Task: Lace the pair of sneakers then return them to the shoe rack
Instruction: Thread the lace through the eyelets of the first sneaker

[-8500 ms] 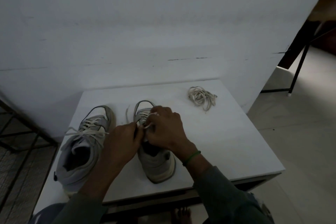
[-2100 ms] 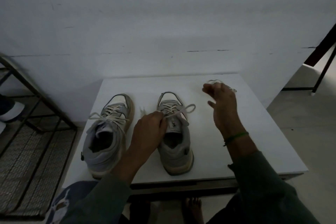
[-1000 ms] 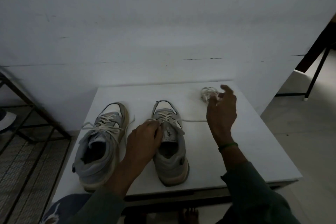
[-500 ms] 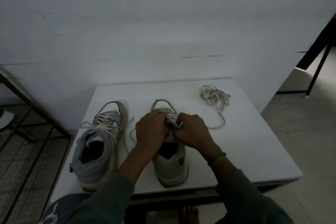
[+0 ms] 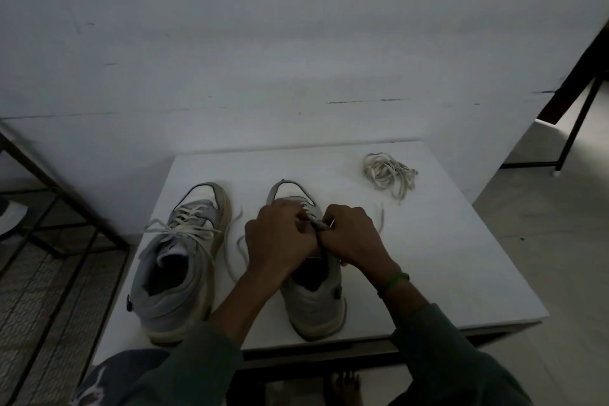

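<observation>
Sleeves: dark green, both forearms reach in from the bottom edge; a green band (image 5: 393, 281) circles the right wrist.
Left hand (image 5: 280, 242): fingers curled closed over the lacing of the right sneaker (image 5: 311, 300), pinching its lace.
Right hand (image 5: 351, 237): closed too, knuckles touching the left hand, thumb and finger nipping a lace end (image 5: 318, 223).
Right sneaker: upright on the white table (image 5: 445, 257), toe pointing away, loose lace trailing on both sides.
Left sneaker (image 5: 179, 260): just beside it, laced, ends untied and splayed.
Spare lace bundle (image 5: 389, 173): far right corner of the table, well apart.
Shoe rack (image 5: 49, 227): dark frame at left, by the wall.
</observation>
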{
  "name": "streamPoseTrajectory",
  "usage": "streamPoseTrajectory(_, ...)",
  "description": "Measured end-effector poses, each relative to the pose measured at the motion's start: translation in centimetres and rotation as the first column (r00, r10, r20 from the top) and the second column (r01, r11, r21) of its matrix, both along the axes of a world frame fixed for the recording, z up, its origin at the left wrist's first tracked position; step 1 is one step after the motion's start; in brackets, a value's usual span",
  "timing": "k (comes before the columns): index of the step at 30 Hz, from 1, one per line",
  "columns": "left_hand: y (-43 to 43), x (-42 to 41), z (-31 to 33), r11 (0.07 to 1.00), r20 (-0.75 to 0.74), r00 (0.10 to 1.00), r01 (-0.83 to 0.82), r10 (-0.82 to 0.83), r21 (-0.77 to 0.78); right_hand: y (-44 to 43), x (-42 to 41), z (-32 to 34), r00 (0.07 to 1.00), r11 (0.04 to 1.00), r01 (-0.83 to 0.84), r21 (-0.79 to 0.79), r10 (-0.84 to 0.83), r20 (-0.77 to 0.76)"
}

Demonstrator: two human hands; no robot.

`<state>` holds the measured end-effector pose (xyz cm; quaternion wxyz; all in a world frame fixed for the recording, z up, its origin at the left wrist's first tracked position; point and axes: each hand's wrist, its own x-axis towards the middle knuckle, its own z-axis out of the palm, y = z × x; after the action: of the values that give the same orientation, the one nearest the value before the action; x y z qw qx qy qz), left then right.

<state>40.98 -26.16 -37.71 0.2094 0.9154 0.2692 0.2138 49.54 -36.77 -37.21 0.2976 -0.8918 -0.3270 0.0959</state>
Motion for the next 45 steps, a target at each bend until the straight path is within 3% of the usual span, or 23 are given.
streamPoseTrajectory(4, -0.4, 0.4, -0.3, 0.982, -0.181, 0.983, 0.030, 0.004, 0.184, 0.1, 0.0, 0.1, 1.000, 1.000, -0.023, -0.014, 0.022, -0.011)
streamPoseTrajectory(7, 0.2, 0.4, -1.0, 0.980, -0.155, 0.987, 0.070, -0.041, 0.188, 0.1, -0.2, 0.1, 1.000, 1.000, -0.008, -0.005, 0.008, -0.019)
streamPoseTrajectory(9, 0.5, 0.5, -1.0, 0.999, 0.040, 0.999, 0.033, -0.033, -0.013, 0.3, -0.2, 0.1, 0.999, 1.000, 0.020, 0.007, -0.019, -0.035)
streamPoseTrajectory(10, 0.7, 0.7, -0.5, 0.967, 0.186, 0.982, 0.007, 0.042, -0.256, 0.3, 0.0, 0.1, 0.999, 1.000, 0.026, 0.002, -0.026, -0.034)
streamPoseTrajectory(11, 1.3, 0.9, 0.1, 0.834, 0.297, 0.934, -0.002, 0.198, -0.552, 0.3, 0.1, 0.0, 0.999, 1.000, 0.029, -0.012, -0.029, -0.031)
streamPoseTrajectory(13, 3.5, 0.5, 1.3, 0.398, 0.278, 0.806, 0.057, 0.522, -0.915, 0.1, 0.2, -0.1, 0.999, 0.999, 0.046, -0.026, -0.047, -0.027)
streamPoseTrajectory(15, 6.3, -0.4, 1.5, 0.069, 0.194, 0.740, 0.196, 0.644, -0.978, -0.1, 0.2, 0.0, 0.997, 0.998, 0.062, -0.023, -0.063, -0.033)
streamPoseTrajectory(17, 7.9, -0.9, 1.0, -0.051, 0.193, 0.690, 0.317, 0.698, -0.947, -0.1, 0.0, 0.1, 0.998, 0.998, 0.054, -0.038, -0.055, -0.021)
streamPoseTrajectory(18, 7.6, -0.9, 1.2, -0.013, 0.218, 0.679, 0.318, 0.701, -0.948, 0.0, -0.1, 0.2, 0.999, 0.998, 0.048, -0.049, -0.048, -0.017)
streamPoseTrajectory(19, 6.8, -0.7, 1.3, 0.113, 0.275, 0.697, 0.270, 0.662, -0.956, 0.0, -0.1, 0.3, 0.999, 0.997, 0.045, -0.055, -0.046, -0.017)
streamPoseTrajectory(22, 3.6, -0.1, 1.6, 0.751, 0.364, 0.900, 0.067, 0.239, -0.657, 0.2, -0.3, 0.3, 0.998, 0.998, 0.052, -0.029, -0.053, -0.044)
streamPoseTrajectory(23, 2.8, 0.0, 1.3, 0.886, 0.266, 0.962, 0.075, 0.056, -0.457, 0.1, -0.4, 0.2, 0.997, 0.999, 0.051, -0.018, -0.052, -0.054)
streamPoseTrajectory(25, 1.4, 0.1, 1.1, 0.987, 0.008, 0.995, 0.099, -0.099, -0.125, 0.2, -0.7, 0.3, 0.996, 0.998, 0.055, -0.005, -0.055, -0.067)
streamPoseTrajectory(27, 0.7, 0.2, 0.9, 0.992, -0.112, 0.989, 0.103, -0.095, 0.066, 0.2, -0.8, 0.3, 0.997, 0.999, 0.053, 0.005, -0.053, -0.063)
streamPoseTrajectory(30, 0.6, 0.3, 0.1, 0.975, -0.059, 0.992, 0.123, -0.114, 0.183, 0.3, -0.9, 0.2, 0.998, 0.999, 0.041, 0.007, -0.041, -0.051)
streamPoseTrajectory(33, 1.5, 0.6, -0.5, 0.984, 0.216, 0.976, 0.066, -0.029, -0.165, 0.3, -0.7, 0.2, 0.997, 0.998, 0.059, 0.018, -0.058, -0.053)
streamPoseTrajectory(34, 2.2, 0.8, -0.5, 0.916, 0.318, 0.939, 0.012, 0.127, -0.402, 0.2, -0.7, 0.2, 0.997, 0.998, 0.060, 0.020, -0.059, -0.054)
streamPoseTrajectory(36, 4.5, 0.8, 0.3, 0.585, 0.375, 0.764, -0.003, 0.525, -0.811, 0.1, -0.6, 0.3, 0.997, 0.998, 0.055, 0.020, -0.054, -0.057)
streamPoseTrajectory(38, 7.4, -0.4, 1.2, 0.237, 0.312, 0.580, 0.203, 0.752, -0.950, -0.1, -0.5, 0.3, 0.997, 0.999, 0.046, 0.011, -0.045, -0.057)
streamPoseTrajectory(40, 9.4, -1.9, 1.9, 0.037, 0.235, 0.436, 0.417, 0.869, -0.908, -0.3, -0.4, 0.3, 0.998, 0.999, 0.041, -0.002, -0.041, -0.054)
streamPoseTrajectory(41, 9.8, -2.3, 2.2, 0.005, 0.228, 0.434, 0.456, 0.872, -0.890, -0.3, -0.3, 0.2, 0.997, 0.999, 0.042, -0.001, -0.042, -0.058)
streamPoseTrajectory(43, 9.3, -2.2, 2.4, 0.042, 0.262, 0.566, 0.371, 0.781, -0.928, -0.2, -0.4, 0.1, 0.997, 0.999, 0.047, -0.013, -0.047, -0.061)
streamPoseTrajectory(45, 8.2, -1.4, 1.6, 0.208, 0.251, 0.745, 0.153, 0.618, -0.966, 0.0, -0.7, 0.3, 0.998, 0.996, 0.050, -0.072, -0.052, -0.021)
